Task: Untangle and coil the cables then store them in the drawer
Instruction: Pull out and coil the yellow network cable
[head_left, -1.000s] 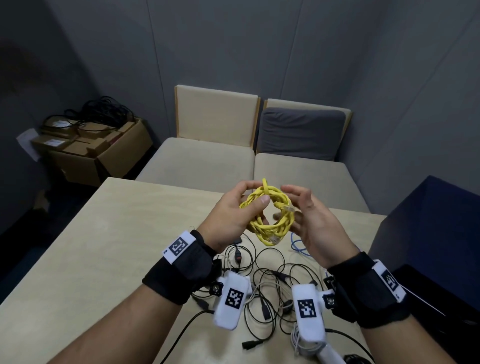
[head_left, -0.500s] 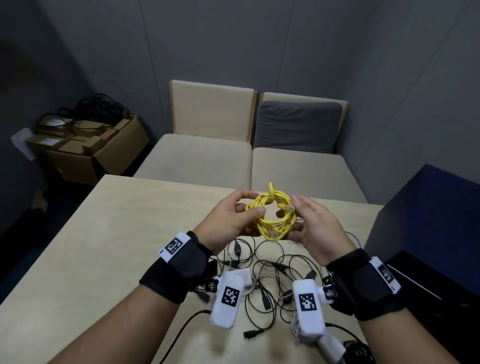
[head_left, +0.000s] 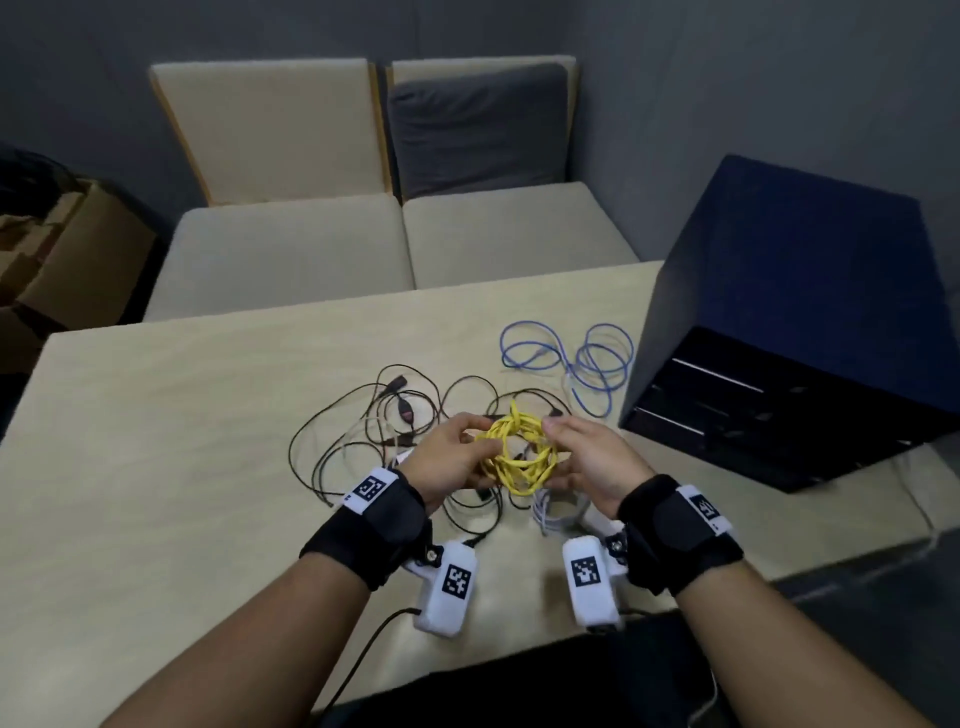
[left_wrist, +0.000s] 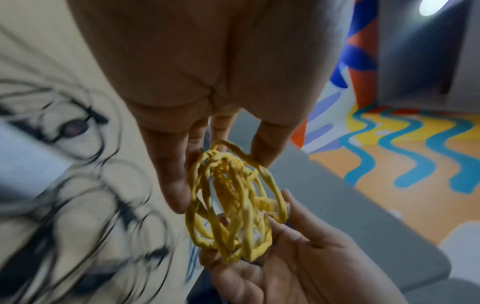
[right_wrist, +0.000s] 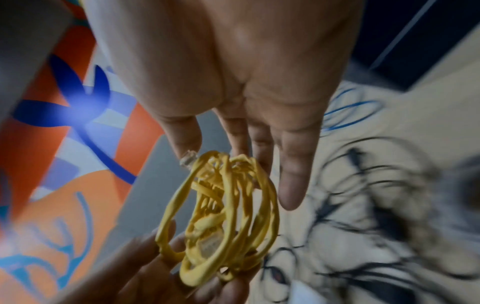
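Observation:
A yellow cable (head_left: 519, 454) wound into a small loose coil hangs between both hands, just above the table (head_left: 156, 467). My left hand (head_left: 470, 441) pinches its left side between thumb and fingers. My right hand (head_left: 558, 449) grips its right side, thumb on top. The left wrist view shows the yellow coil (left_wrist: 233, 205) between the left fingers (left_wrist: 176, 185) and the right palm below. In the right wrist view the coil (right_wrist: 223, 216) has a clear plug at its top. A dark blue drawer unit (head_left: 779, 312) stands on the table at the right.
A tangle of black cables (head_left: 389, 415) lies on the table under and left of the hands. A loose blue cable (head_left: 571, 358) lies beside the drawer unit. A white cable bundle (head_left: 558, 512) sits under the right hand. Beige seats (head_left: 291, 249) stand behind the table, a cardboard box (head_left: 62, 249) far left.
Both hands have come down with the yellow coil, from chest height to just above the black tangle. The head view has tipped down and right, bringing the blue cable and drawer fronts into sight.

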